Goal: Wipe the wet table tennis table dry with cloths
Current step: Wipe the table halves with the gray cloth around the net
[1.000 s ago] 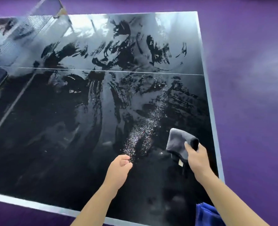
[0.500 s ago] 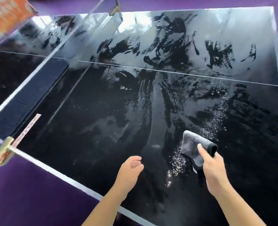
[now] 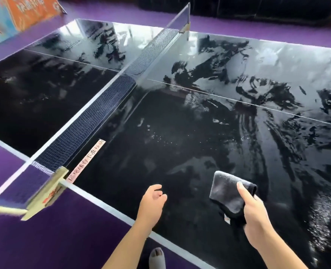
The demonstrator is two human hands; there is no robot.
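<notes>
Here: right hand (image 3: 255, 216) grips a dark grey cloth (image 3: 228, 193), thumb laid across its top face, the other fingers curled round it. The cloth is folded and held over the near part of the desk (image 3: 160, 133); whether it touches the surface cannot be told. A small pale tag (image 3: 227, 220) shows at its lower edge. Left hand (image 3: 151, 204) is empty, fingers loosely curled, over the desk's near edge, left of the cloth and apart from it.

Desk top black, glossy, wet. Smeared streaks and patches of water film cover the right half, brightest toward the far side. Fine droplets (image 3: 319, 220) glitter at near right, past the right hand. A thin white line (image 3: 238, 100) runs along the middle of the top.

Net (image 3: 95, 121) dark blue, crossing the desk at left. A pale clamp (image 3: 48, 193) fixes it at the near edge. A pink strip (image 3: 87, 160) with printed characters lies on the desk just beside that clamp.

Floor (image 3: 44, 239) purple. An orange board (image 3: 31, 10) stands at far left, beyond the desk. A grey shoe (image 3: 157, 257) shows at the bottom edge, between the forearms.
</notes>
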